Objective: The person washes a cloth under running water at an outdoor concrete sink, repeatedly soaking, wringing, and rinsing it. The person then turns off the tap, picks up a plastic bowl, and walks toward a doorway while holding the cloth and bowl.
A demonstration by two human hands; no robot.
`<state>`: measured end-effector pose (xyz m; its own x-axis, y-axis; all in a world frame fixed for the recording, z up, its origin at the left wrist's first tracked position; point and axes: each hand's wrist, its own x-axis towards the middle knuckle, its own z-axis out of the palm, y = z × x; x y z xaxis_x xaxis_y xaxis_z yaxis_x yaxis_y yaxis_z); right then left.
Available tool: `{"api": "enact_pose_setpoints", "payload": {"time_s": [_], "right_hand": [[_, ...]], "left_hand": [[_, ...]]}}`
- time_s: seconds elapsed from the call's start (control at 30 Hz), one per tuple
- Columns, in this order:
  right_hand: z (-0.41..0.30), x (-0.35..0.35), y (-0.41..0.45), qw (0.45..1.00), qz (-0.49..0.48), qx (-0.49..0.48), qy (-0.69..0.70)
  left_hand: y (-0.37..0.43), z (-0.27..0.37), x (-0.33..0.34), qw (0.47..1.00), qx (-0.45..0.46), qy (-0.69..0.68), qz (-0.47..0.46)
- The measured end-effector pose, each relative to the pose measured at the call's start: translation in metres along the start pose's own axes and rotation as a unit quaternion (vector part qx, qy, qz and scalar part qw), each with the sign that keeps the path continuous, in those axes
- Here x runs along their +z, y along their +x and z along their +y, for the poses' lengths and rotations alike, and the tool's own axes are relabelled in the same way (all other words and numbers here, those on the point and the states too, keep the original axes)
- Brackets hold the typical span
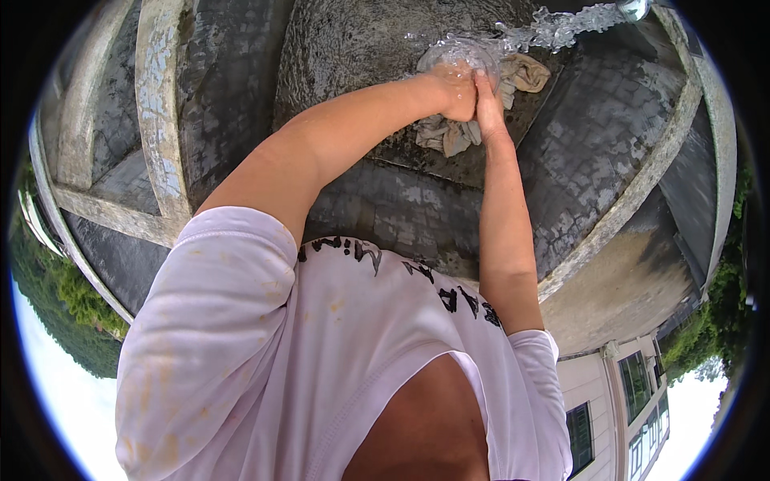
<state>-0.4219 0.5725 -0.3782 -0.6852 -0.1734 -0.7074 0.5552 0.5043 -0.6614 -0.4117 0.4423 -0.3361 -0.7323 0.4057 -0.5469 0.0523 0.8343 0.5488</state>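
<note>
Both hands meet under the water at the top of the view, around a clear round bowl (pixel 492 63). My right hand (pixel 488 105) grips the bowl's near right side, its thumb along the rim. Against the bowl, partly within its outline, is my left hand (pixel 454 90); splashing water hides its fingers, so its grip cannot be made out. A stream of water (pixel 559 30) pours from a spout (pixel 634 8) at the upper right onto the bowl. A crumpled, wet beige cloth (pixel 526 73) lies beyond my right hand, and greyish bunched cloth (pixel 448 135) lies below my wrists.
The wet concrete basin floor (pixel 337 54) runs beneath my hands. Sloping dark basin walls (pixel 607 108) rise around it, with a raised concrete rim (pixel 625 207) at right and a concrete divider (pixel 159 102) at left. A building (pixel 619 403) stands at the lower right.
</note>
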Motion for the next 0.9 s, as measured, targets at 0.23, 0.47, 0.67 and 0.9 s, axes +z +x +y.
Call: {"api": "enact_pose_setpoints", "payload": {"time_s": [0.23,0.47,0.67,0.9], "right_hand": [[-0.012,0.001,0.002,0.998,-0.008,0.002,-0.061],[-0.016,0.004,-0.005,0.996,0.005,-0.068,-0.05],[-0.031,0.002,0.012,0.98,0.011,-0.004,-0.2],[-0.022,0.0,0.005,0.993,-0.006,-0.034,-0.113]], "left_hand": [[0.004,-0.016,-0.014,0.993,0.059,-0.038,-0.09],[-0.005,-0.012,-0.003,0.996,0.024,-0.087,-0.01],[-0.003,-0.023,-0.026,0.988,0.039,-0.102,-0.106],[-0.012,-0.016,-0.009,0.998,0.014,-0.061,0.006]]}}
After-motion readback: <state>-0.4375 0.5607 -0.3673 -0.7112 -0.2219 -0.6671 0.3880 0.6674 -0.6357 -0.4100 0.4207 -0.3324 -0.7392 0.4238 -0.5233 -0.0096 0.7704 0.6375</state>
